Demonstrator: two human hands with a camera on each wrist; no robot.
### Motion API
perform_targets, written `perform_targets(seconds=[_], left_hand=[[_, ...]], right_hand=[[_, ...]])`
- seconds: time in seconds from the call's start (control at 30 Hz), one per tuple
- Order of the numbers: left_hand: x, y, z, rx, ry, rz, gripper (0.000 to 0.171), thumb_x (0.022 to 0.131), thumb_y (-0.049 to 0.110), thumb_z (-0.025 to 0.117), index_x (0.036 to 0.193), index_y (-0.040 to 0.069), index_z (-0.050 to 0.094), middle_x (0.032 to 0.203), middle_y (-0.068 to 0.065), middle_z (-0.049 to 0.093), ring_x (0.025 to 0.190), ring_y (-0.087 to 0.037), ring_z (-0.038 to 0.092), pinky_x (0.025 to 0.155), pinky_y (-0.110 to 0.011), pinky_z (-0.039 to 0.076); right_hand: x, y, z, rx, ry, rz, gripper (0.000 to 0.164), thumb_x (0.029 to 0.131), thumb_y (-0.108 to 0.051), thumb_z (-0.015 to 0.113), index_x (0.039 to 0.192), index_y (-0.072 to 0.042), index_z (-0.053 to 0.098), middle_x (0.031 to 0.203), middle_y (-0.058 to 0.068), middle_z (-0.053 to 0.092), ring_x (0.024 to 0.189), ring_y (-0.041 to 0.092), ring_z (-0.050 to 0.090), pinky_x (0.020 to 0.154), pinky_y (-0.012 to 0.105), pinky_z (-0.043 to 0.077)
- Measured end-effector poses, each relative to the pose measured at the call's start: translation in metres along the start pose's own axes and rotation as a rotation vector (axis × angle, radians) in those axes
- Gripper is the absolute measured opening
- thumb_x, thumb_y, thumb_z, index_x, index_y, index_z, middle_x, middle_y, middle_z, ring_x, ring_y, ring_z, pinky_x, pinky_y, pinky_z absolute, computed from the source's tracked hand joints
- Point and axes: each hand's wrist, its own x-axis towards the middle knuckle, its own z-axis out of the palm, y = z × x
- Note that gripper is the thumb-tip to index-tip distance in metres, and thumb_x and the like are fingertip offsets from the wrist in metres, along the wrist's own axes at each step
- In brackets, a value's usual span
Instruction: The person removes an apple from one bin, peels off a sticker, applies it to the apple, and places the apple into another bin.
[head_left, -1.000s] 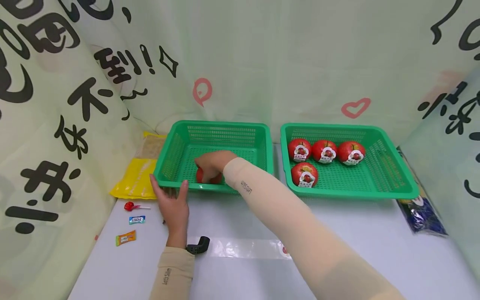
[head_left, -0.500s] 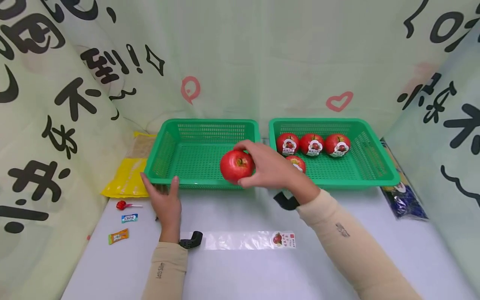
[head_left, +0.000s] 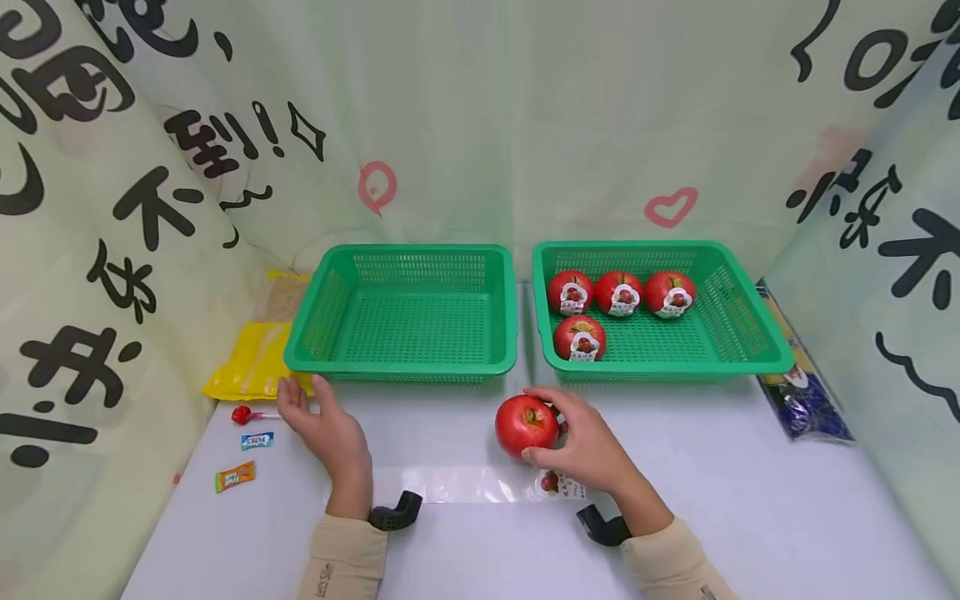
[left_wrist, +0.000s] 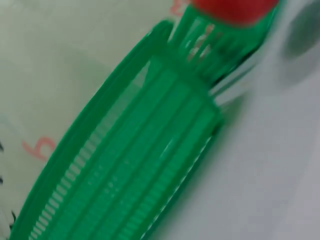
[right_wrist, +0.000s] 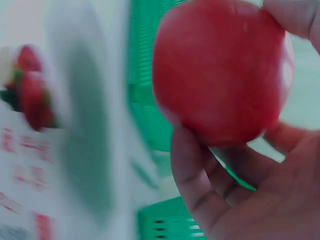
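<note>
My right hand [head_left: 592, 442] grips a red apple [head_left: 523, 427] between thumb and fingers, in front of the gap between two green baskets. In the right wrist view the same apple [right_wrist: 220, 75] fills the upper middle, the fingers curled under and around it. A clear plastic strip with a printed apple label [head_left: 562, 485] lies flat on the table, partly below the held apple. My left hand [head_left: 333, 437] is raised with relaxed fingers, holding nothing, just before the front left corner of the left green basket [head_left: 405, 367], which contains nothing.
The right green basket [head_left: 750, 367] bears several apples [head_left: 618, 293] with white labels. A yellow package [head_left: 258, 358] leans at the left, near a lollipop [head_left: 242, 414] and two small wrapped candies [head_left: 257, 441]. A dark blue packet [head_left: 810, 408] lies at the right.
My right hand has lifted the apple out of the left basket and brought it right and toward me, over the strip. The left hand has let go of the basket's front edge and drawn back.
</note>
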Motion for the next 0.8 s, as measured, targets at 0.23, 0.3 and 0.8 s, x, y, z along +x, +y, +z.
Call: perform_targets(seconds=[0.23,0.3,0.8], left_hand=[[-0.041,-0.016,0.008,0.225,-0.278,0.192,0.021,0.098,0.008,0.073,0.112,-0.004,0.065,0.109,-0.011,0.066,0.1,-0.012,0.061,0.084,-0.018,0.05],[-0.043,-0.021,0.008,0.324,-0.431,0.144,0.02,0.096,0.013,0.078,0.11,0.0,0.071,0.108,-0.013,0.072,0.099,-0.016,0.067,0.084,-0.023,0.056],[-0.045,-0.036,0.003,1.025,-1.037,0.426,0.098,0.065,0.049,0.1,0.143,0.002,0.064,0.166,-0.025,0.04,0.158,-0.061,0.01,0.121,-0.083,0.014]], right_hand=[[0.008,0.015,0.015,-0.042,0.057,0.091,0.079,0.08,-0.031,0.087,0.148,-0.01,0.053,0.142,0.015,0.061,0.129,0.037,0.057,0.089,0.052,0.065],[0.01,0.017,0.017,-0.056,0.057,0.073,0.079,0.081,-0.031,0.087,0.149,-0.01,0.054,0.144,0.014,0.06,0.132,0.037,0.055,0.09,0.053,0.065],[0.013,0.02,0.027,-0.084,0.048,0.001,0.08,0.086,-0.033,0.088,0.154,-0.009,0.052,0.15,0.016,0.056,0.138,0.037,0.051,0.101,0.058,0.06]])
